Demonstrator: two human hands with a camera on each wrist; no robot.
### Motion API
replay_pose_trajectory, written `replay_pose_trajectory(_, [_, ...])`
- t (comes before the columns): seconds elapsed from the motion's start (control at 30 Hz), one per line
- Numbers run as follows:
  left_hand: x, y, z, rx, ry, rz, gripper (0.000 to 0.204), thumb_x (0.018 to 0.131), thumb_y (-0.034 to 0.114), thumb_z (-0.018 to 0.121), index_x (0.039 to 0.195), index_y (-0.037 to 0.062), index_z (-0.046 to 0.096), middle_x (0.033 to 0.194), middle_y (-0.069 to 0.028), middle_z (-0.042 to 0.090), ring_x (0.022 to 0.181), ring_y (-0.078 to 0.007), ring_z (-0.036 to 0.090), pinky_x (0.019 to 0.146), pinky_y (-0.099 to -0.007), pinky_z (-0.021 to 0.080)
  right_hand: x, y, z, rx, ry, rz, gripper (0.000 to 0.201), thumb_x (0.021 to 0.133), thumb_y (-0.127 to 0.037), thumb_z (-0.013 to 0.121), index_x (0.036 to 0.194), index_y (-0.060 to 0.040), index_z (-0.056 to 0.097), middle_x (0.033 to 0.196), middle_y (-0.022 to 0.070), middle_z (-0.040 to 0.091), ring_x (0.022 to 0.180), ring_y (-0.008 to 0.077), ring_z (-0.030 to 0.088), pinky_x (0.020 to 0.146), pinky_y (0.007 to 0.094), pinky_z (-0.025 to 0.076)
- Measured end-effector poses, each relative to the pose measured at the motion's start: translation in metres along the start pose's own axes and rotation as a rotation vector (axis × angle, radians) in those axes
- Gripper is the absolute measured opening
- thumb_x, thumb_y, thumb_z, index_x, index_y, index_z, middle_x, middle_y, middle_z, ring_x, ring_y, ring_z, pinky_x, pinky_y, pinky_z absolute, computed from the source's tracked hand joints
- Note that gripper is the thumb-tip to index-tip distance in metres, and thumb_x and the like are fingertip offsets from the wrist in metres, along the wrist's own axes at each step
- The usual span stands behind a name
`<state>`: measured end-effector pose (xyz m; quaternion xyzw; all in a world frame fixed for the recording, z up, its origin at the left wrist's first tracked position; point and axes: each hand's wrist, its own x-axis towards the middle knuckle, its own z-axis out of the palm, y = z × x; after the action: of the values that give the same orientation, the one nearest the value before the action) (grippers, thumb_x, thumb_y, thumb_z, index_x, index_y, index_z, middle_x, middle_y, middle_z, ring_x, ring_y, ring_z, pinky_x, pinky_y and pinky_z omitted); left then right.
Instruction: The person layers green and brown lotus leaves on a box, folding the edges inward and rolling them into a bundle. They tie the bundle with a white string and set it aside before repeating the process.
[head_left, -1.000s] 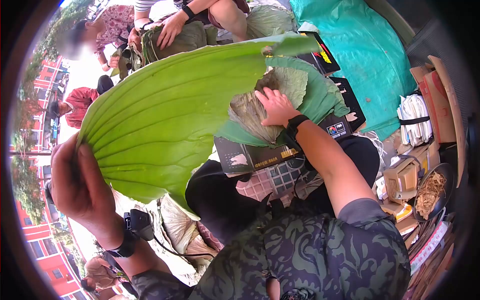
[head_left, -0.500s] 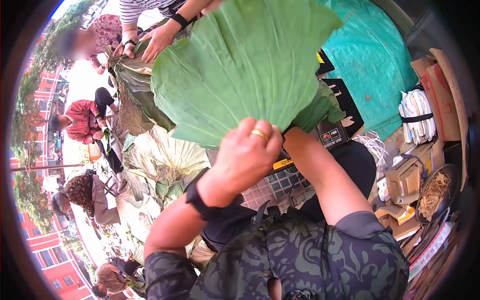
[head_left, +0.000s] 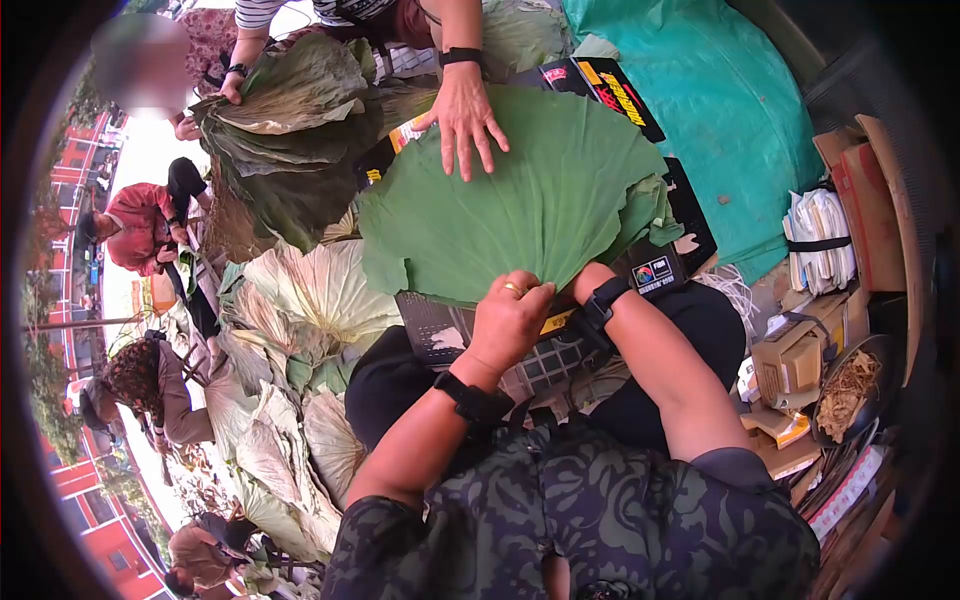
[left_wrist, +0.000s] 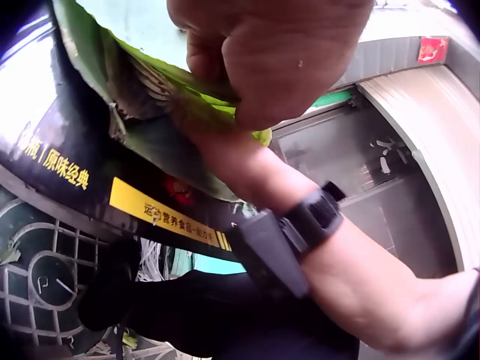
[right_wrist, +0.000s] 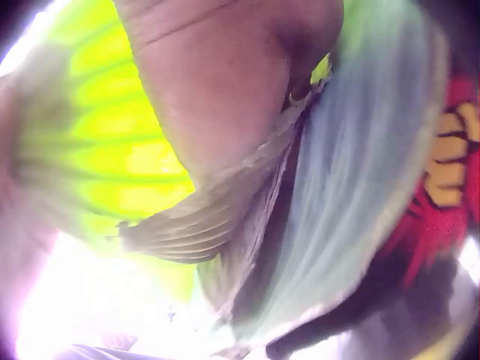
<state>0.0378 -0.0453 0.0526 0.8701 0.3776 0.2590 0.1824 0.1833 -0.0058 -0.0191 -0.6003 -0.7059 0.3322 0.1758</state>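
A broad green lotus leaf (head_left: 500,190) lies spread over the black printed cardboard (head_left: 690,215). My left hand (head_left: 512,315) pinches its near edge, the thumb against the curled fingers. My right hand (right_wrist: 225,82) is under this leaf, its fingers mostly hidden in the head view; in the right wrist view it lies against a wrinkled dry brown leaf (right_wrist: 187,229), beside a dull green leaf (right_wrist: 352,172). I cannot tell how its fingers are closed. Another person's hand (head_left: 466,120) rests with spread fingers on the far part of the lotus leaf.
That person's other hand (head_left: 233,88) holds a bundle of dried leaves (head_left: 300,130). More pale dried leaves (head_left: 320,290) cover the ground at left. A teal tarp (head_left: 700,130), bundled white sheets (head_left: 820,235), cardboard boxes (head_left: 790,360) and a bowl of brown shreds (head_left: 848,395) stand at right.
My left hand has swung the lotus leaf in from the left and laid it over my right hand and the dry leaf. The other person's hand has come onto the leaf.
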Motion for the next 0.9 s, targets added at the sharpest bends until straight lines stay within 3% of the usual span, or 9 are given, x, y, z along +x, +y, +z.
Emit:
replay_pose_trajectory(0.27, [-0.037,-0.023,0.041,-0.073,-0.107,-0.050,0.017,0.069,0.011,0.064,0.086,0.0097,0.062,0.085,-0.0080,0.057,0.076,-0.0290,0.056,0.065,-0.0379,0.048,-0.079,-0.045,-0.080,-0.388,-0.293,0.068,0.026,0.071,-0.024,0.062,0.087,-0.0043,0.061,0.088,0.0156,0.062,0.078,0.0348,0.059,0.070,0.0395,0.048])
replay_pose_trajectory(0.37, [-0.036,-0.025,0.043,-0.102,-0.162,-0.053,0.016,0.070,0.015,0.063,0.085,0.0103,0.063,0.087,-0.0080,0.057,0.078,-0.0293,0.057,0.067,-0.0383,0.048,-0.059,-0.074,-0.087,-0.182,-0.143,0.056,0.025,0.072,-0.021,0.062,0.090,-0.0031,0.061,0.092,0.0162,0.062,0.081,0.0329,0.059,0.073,0.0386,0.048])
replay_pose_trajectory(0.43, [-0.037,-0.026,0.042,-0.122,-0.173,-0.062,0.016,0.070,0.017,0.064,0.084,0.0095,0.062,0.087,-0.0083,0.057,0.079,-0.0295,0.057,0.067,-0.0388,0.048,-0.022,-0.075,-0.066,0.064,0.197,-0.235,0.031,0.073,-0.019,0.062,0.100,-0.0032,0.059,0.101,0.0164,0.059,0.092,0.0314,0.057,0.079,0.0366,0.046])
replay_pose_trajectory(0.5, [-0.039,-0.028,0.040,-0.227,-0.208,-0.051,0.016,0.070,0.020,0.065,0.081,0.0080,0.062,0.088,-0.0093,0.057,0.078,-0.0311,0.057,0.068,-0.0399,0.048,0.020,-0.064,-0.034,-0.085,0.340,-0.290,0.039,0.073,-0.016,0.062,0.110,-0.0036,0.054,0.114,0.0161,0.052,0.102,0.0317,0.052,0.086,0.0369,0.043])
replay_pose_trajectory(0.57, [-0.034,-0.032,0.038,-0.263,-0.252,-0.072,0.019,0.070,0.021,0.066,0.079,0.0047,0.061,0.085,-0.0101,0.058,0.080,-0.0324,0.057,0.071,-0.0396,0.048,0.050,-0.059,-0.020,-0.125,0.338,-0.308,0.040,0.073,-0.014,0.061,0.111,-0.0037,0.053,0.117,0.0161,0.050,0.105,0.0325,0.050,0.088,0.0382,0.042])
replay_pose_trajectory(0.67, [-0.020,-0.041,0.050,-0.257,-0.471,-0.465,0.023,0.069,0.020,0.065,0.085,0.0044,0.061,0.090,-0.0129,0.057,0.087,-0.0340,0.055,0.070,-0.0427,0.046,0.086,-0.072,-0.016,-0.166,0.343,-0.368,0.039,0.074,-0.010,0.059,0.112,-0.0035,0.051,0.120,0.0165,0.048,0.107,0.0338,0.048,0.091,0.0403,0.040])
replay_pose_trajectory(0.77, [-0.004,-0.035,0.048,0.139,-0.357,-0.207,0.019,0.068,0.019,0.065,0.082,0.0058,0.062,0.101,-0.0117,0.059,0.103,-0.0341,0.050,0.079,-0.0472,0.041,0.123,-0.078,-0.012,-0.263,0.338,-0.449,0.039,0.074,-0.007,0.059,0.111,-0.0032,0.051,0.119,0.0173,0.048,0.107,0.0346,0.048,0.092,0.0410,0.038])
replay_pose_trajectory(0.83, [0.003,-0.039,0.050,0.120,-0.461,-0.207,0.040,0.067,0.023,0.068,0.104,0.0079,0.059,0.125,-0.0141,0.047,0.125,-0.0359,0.031,0.095,-0.0519,0.029,0.140,-0.080,-0.007,-0.350,0.318,-0.482,0.039,0.073,-0.007,0.059,0.111,-0.0034,0.051,0.118,0.0177,0.048,0.107,0.0349,0.048,0.093,0.0408,0.038])
replay_pose_trajectory(0.9, [0.004,-0.048,0.055,0.369,-0.180,-0.203,0.076,0.065,0.034,0.071,0.131,0.0112,0.039,0.140,-0.0147,0.028,0.132,-0.0368,0.014,0.105,-0.0525,0.013,0.152,-0.080,-0.001,-0.343,0.234,-0.439,0.044,0.075,-0.013,0.059,0.117,-0.0041,0.048,0.124,0.0190,0.044,0.114,0.0367,0.042,0.096,0.0421,0.035])
